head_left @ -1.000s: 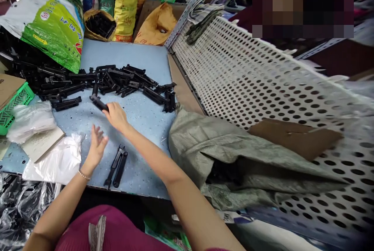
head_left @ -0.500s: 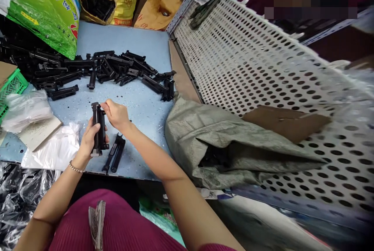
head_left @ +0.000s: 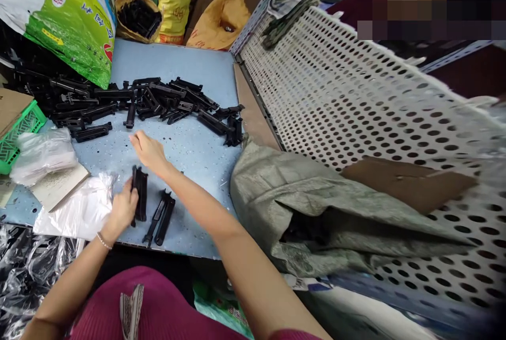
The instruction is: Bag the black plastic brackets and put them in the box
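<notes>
My left hand [head_left: 125, 205] is closed around the side of long black plastic pieces [head_left: 140, 197], held upright low over the front of the blue table. Beyond them, my right hand [head_left: 148, 150] is apart from the pieces, its fingers curled together; whatever they may hold is hidden. Two similar black pieces [head_left: 160, 219] lie side by side near the table's front edge, right of the held ones. Further back, a heap of loose black pieces [head_left: 158, 95] spreads across the table.
White plastic bags [head_left: 77, 208] and a cardboard piece [head_left: 59, 187] lie at left beside a green basket [head_left: 23, 134]. A grey-green sack [head_left: 269, 187] sits at right against a perforated white panel [head_left: 336, 76]. A green printed sack [head_left: 75, 23] stands at back left.
My left hand has lowered the black pieces toward the table. My right hand has come away from their top and moved slightly left toward the heap. The view has shifted slightly.
</notes>
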`<state>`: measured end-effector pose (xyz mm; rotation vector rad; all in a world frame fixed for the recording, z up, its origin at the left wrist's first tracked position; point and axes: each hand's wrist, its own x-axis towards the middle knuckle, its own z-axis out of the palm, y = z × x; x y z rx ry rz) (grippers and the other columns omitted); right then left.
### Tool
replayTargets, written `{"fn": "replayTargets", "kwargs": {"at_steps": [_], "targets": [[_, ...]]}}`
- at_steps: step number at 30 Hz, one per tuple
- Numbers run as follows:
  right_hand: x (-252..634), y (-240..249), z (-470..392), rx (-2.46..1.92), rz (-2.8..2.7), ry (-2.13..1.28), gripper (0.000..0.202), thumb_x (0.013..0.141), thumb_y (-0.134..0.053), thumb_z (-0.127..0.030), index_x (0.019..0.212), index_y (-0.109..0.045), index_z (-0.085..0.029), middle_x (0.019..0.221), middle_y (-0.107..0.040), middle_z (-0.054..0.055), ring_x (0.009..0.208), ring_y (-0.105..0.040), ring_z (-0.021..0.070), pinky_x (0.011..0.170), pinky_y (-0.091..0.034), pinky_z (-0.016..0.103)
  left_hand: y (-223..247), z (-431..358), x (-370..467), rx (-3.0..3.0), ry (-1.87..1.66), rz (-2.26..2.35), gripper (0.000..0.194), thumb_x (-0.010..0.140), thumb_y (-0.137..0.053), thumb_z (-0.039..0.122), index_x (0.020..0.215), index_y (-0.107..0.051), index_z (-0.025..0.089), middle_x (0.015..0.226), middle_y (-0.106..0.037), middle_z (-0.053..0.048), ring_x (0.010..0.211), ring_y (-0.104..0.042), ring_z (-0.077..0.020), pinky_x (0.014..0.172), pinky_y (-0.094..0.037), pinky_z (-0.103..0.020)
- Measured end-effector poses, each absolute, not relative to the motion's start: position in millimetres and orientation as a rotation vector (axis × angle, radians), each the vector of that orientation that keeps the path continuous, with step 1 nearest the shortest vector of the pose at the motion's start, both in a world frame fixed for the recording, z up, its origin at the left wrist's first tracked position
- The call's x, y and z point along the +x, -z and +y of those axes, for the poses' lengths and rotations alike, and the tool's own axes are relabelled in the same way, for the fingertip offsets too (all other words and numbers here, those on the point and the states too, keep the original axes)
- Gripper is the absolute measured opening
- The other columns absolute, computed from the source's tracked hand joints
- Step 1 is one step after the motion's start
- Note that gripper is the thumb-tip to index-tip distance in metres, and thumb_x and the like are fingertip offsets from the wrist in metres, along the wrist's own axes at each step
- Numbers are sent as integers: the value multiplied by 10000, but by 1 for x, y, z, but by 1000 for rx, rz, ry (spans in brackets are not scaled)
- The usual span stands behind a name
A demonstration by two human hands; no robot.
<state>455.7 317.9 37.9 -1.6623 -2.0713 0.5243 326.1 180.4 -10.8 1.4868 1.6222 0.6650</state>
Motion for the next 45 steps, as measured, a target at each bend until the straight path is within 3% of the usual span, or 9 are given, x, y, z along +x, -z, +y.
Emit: {"fn": "replayTargets", "kwargs": {"at_steps": [5,9,15,23,29,33,38,42,45], "targets": [[422,-43,424,-1932,-1772,-843,722,1036,-490,-447,1587,-232,-59,1395,-587,309,1192,-624,367,1000,-445,501,25,151,346,1848,-326,1616,452,1008,-422,357,1352,-655,180,1070,-742,-193,966,-735,-353,872,-548,-481],[430,-37,411,-1783,-1593,-1086,501,1030,-324,-260,1498,-355,-86,1107,-715,190,943,-686,256,850,-515,411,25,176,327,1603,-714,1441,449,995,-481,485,1239,-697,176,1203,-715,-184,1137,-679,-317,1030,-508,-489],[464,-15,267,-1371,-1492,-1524,361,1031,-192,-377,1230,-455,-231,671,-620,-37,450,-494,143,470,-388,257,-8,239,314,593,-1270,961,756,865,-511,799,1397,-479,263,1243,-690,-125,990,-713,-214,850,-588,-373],[478,-42,258,-1209,-2115,-301,492,1040,-344,-617,894,-582,-212,884,-691,116,835,-624,232,747,-455,349,-42,199,331,675,-1079,976,529,792,-719,652,959,-569,172,749,-621,2,566,-565,-105,523,-466,-240],[461,-46,256,-1316,-2076,-605,654,1089,-118,-596,785,-560,-222,684,-606,22,629,-567,155,631,-375,287,-48,202,325,637,-1193,1060,505,791,-719,638,935,-545,186,751,-603,17,532,-534,-79,503,-437,-227],[466,-21,201,-1056,-2213,-434,685,1050,-157,-686,761,-559,-212,708,-621,55,660,-565,174,638,-391,306,-52,211,322,642,-1160,1041,522,839,-638,685,974,-532,192,677,-578,29,528,-553,-96,506,-438,-227],[472,-4,201,-1021,-2330,-389,604,1097,-235,-540,761,-611,-207,663,-613,43,635,-556,171,642,-387,311,-34,219,316,806,-1261,1206,652,799,-758,560,1216,-367,245,778,-618,56,580,-626,-123,588,-508,-253],[474,-21,299,-1427,-2222,-365,440,1109,-310,-417,1109,-685,-186,1006,-707,99,894,-629,212,757,-446,310,8,205,304,1048,-1049,1454,503,900,-640,472,1255,-415,196,885,-664,-21,755,-693,-195,724,-567,-350],[483,-29,391,-1784,-2066,-78,508,1047,-480,-272,1543,-460,-163,1546,-448,229,1301,-502,354,982,-449,437,37,180,313,1361,-946,1551,425,945,-575,397,1297,-511,167,1179,-658,-131,1159,-647,-284,1042,-504,-497]]}}
